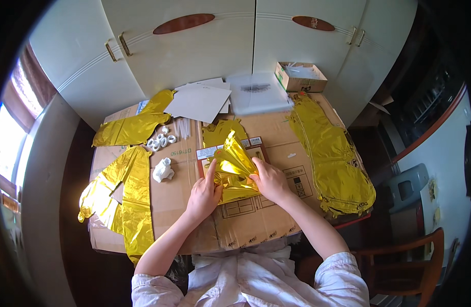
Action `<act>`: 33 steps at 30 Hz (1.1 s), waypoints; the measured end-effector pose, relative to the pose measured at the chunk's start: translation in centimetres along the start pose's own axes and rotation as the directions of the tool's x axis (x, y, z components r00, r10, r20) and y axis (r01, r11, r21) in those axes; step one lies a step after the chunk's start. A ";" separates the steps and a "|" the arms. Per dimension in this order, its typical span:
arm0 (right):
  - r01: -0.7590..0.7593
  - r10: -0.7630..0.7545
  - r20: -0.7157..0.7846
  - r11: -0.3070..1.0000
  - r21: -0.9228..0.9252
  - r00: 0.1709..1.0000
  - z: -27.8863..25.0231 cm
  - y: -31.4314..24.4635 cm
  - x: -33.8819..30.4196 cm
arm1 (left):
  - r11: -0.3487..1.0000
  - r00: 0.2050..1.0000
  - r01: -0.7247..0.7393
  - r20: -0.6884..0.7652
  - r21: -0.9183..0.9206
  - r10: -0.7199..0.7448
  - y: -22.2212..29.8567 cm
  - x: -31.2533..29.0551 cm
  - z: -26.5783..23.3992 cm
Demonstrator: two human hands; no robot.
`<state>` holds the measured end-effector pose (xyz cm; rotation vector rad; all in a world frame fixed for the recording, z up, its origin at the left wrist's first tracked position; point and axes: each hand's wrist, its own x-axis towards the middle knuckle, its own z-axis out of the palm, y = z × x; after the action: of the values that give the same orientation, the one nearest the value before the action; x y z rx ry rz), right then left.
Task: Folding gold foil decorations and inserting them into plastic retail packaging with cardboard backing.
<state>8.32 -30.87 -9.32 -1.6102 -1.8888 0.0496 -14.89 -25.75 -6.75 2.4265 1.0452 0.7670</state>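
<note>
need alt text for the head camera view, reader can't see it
A person's left hand and right hand handle creased gold foil over a cardboard surface. Other foil pieces lie on both sides, small white rings at left, white sheets and an open box at the back.

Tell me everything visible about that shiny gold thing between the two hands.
It's a gold foil piece, thin, glossy and crumpled, like metallic film. Its upper end rises to a narrow tip, with creases running down from it. The right hand pinches its right edge; the left hand is at its left side. Brown cardboard spreads around it.
</note>
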 end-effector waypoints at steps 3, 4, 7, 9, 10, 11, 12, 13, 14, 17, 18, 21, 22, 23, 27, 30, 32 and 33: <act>0.034 -0.039 -0.105 0.998 -0.045 0.994 -0.1 -0.2 0.1 | 0.999 0.999 -0.022 -0.030 0.044 0.024 0.1 -0.1 0.1; 0.005 -0.009 -0.078 0.999 -0.049 0.997 0.0 -0.2 0.1 | 0.998 0.999 -0.022 -0.035 0.060 0.025 0.2 -0.1 0.1; -0.046 0.044 -0.030 0.997 -0.062 0.999 0.1 0.1 0.0 | 0.985 0.999 0.020 0.025 0.168 -0.025 0.2 -0.2 0.4; -0.032 0.029 -0.042 0.998 -0.063 0.999 0.3 0.2 0.0 | 0.929 0.999 0.004 -0.032 0.370 0.008 1.0 -0.1 0.1; -0.030 0.027 -0.049 0.997 -0.068 0.998 0.2 0.3 0.0 | 0.885 0.998 0.000 -0.058 0.465 0.030 1.6 -0.1 -0.1; -0.029 0.025 -0.057 0.997 -0.074 0.998 0.2 0.4 -0.1 | 0.884 0.987 -0.111 -0.056 0.455 0.153 2.4 -0.2 -0.2; -0.020 0.015 -0.064 0.997 -0.073 0.998 0.3 0.3 0.1 | 0.866 0.961 -0.215 -0.058 0.451 0.269 3.2 -0.7 -0.5; -0.029 0.027 -0.037 0.997 -0.074 0.999 0.3 0.2 0.2 | 0.838 0.923 -0.314 -0.062 0.446 0.379 3.8 -1.1 -0.3; -0.038 0.038 -0.010 0.996 -0.075 0.999 0.1 0.1 0.2 | 0.860 0.925 -0.380 0.135 0.342 0.355 4.8 -1.1 0.5; -0.094 0.101 0.058 0.990 -0.105 0.993 -0.1 0.1 0.3 | 0.869 0.879 -0.464 0.212 0.170 0.428 7.6 -1.5 1.0; -0.119 0.128 0.073 0.986 -0.119 0.989 -0.2 0.0 0.4 | 0.877 0.879 -0.453 0.247 0.159 0.409 7.6 -1.3 1.4; -0.154 0.161 0.114 0.986 -0.060 0.980 -1.0 -0.3 0.8 | 0.894 0.862 -0.441 0.314 0.081 0.397 6.2 -0.6 2.2; -0.165 0.168 0.137 0.986 -0.039 0.976 -1.2 -0.3 1.0 | 0.897 0.854 -0.439 0.331 0.045 0.401 5.6 -0.4 2.3; -0.155 0.155 0.116 0.988 -0.005 0.981 -1.3 -0.3 1.1 | 0.880 0.830 -0.473 0.356 0.043 0.429 5.1 -0.1 2.6; -0.144 0.139 0.073 0.987 0.075 0.988 -1.6 -0.2 1.2 | 0.819 0.737 -0.573 0.461 0.040 0.493 3.8 1.2 2.4; -0.149 0.141 0.082 0.985 0.093 0.987 -1.5 0.0 1.2 | 0.800 0.701 -0.597 0.525 0.063 0.483 3.4 1.5 1.9; -0.145 0.136 0.086 0.983 0.110 0.987 -1.4 0.1 1.2 | 0.791 0.696 -0.606 0.541 0.088 0.473 3.3 1.6 1.8; -0.141 0.131 0.086 0.983 0.121 0.988 -1.5 0.2 1.3 | 0.785 0.699 -0.611 0.537 0.104 0.472 3.2 1.5 1.9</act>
<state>9.14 -30.19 -7.61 -1.6683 -1.7917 0.2887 -11.08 -26.93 -5.97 2.9940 0.2166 0.1183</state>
